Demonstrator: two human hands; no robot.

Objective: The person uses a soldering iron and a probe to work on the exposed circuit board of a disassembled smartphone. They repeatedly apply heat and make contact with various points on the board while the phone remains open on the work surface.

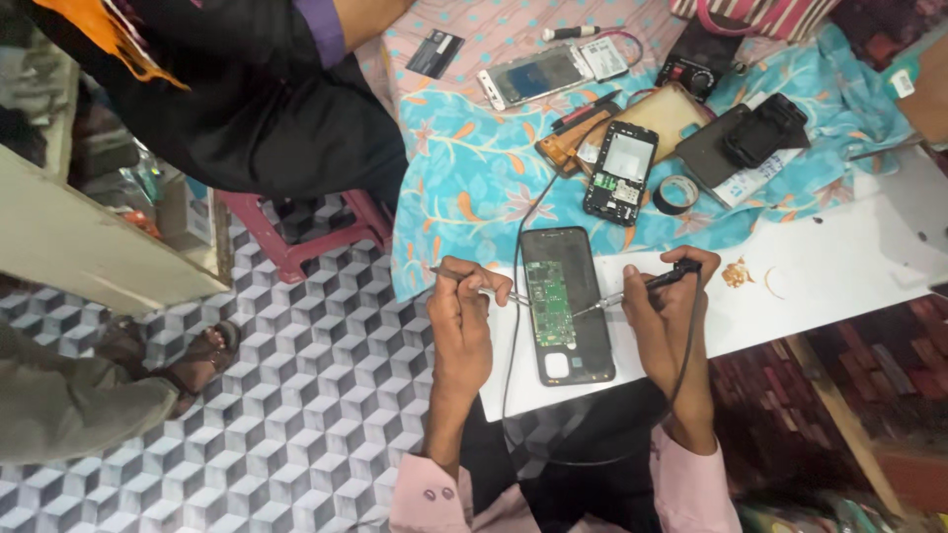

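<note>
Leaning over a white worktop (829, 276), the person worked on an opened black phone (566, 306) that lay at the table's near edge, its back off and a green circuit board (549, 301) exposed in the upper half. The left hand (459, 321), at nine o'clock from the phone, pinched a pair of tweezers (484, 284) between thumb and fingers pressed together, the tips meeting the board's left edge. The right hand (664, 321), at three o'clock, gripped a soldering iron (642, 286) in closed fingers like a pen, its tip touching the board's right side and its black cord (515, 296) looping round the phone's left side and under the wrists. At twelve o'clock, on a blue floral cloth (474, 168), lay a second opened handset (620, 173), a roll of black tape (676, 193), a white phone (533, 75) and a dark control box (699, 61). A brownish smear (736, 273) marked the worktop at two o'clock. By my judgement, the chief danger was heat: holding the iron on one spot too long could lift a pad or scorch neighbouring parts. A slip of the tweezers could flick a small component away or bridge two contacts. The cord, lying close to the phone, could snag a wrist and drag the iron across the board. The phone sat near the table's edge, so a nudge could send it to the patterned floor (296, 395).
</note>
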